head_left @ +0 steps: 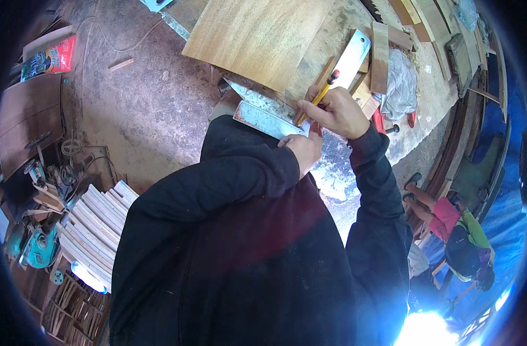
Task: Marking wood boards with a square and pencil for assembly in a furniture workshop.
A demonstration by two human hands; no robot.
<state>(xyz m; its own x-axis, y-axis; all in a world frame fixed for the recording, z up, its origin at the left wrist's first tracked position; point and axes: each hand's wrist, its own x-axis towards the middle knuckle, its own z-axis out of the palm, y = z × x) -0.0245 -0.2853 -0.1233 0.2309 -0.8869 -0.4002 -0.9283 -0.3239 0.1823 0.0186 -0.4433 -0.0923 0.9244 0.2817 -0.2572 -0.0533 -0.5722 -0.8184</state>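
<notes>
My right hand [343, 113] is closed around a yellow pencil [318, 98] with a dark and red end. The pencil slants down to the left, its point near the corner of a metal try square [266, 120]. My left hand [302, 153] grips the square at that corner, with some fingers hidden. The square's long blade [353, 57], with a hole at its end, runs away from me to the upper right. A thin wood strip [325, 72] lies along the blade. Beyond my hands rests a flat wooden board [257, 40].
Right of the blade are wood pieces [380, 55], a grey plastic bag [400, 83] and a red-handled tool [378, 120]. Stacked pale boards [96, 225] and a teal power tool [40, 249] stand at left. Another person [462, 239] is at far right, by a blue tarp [508, 213].
</notes>
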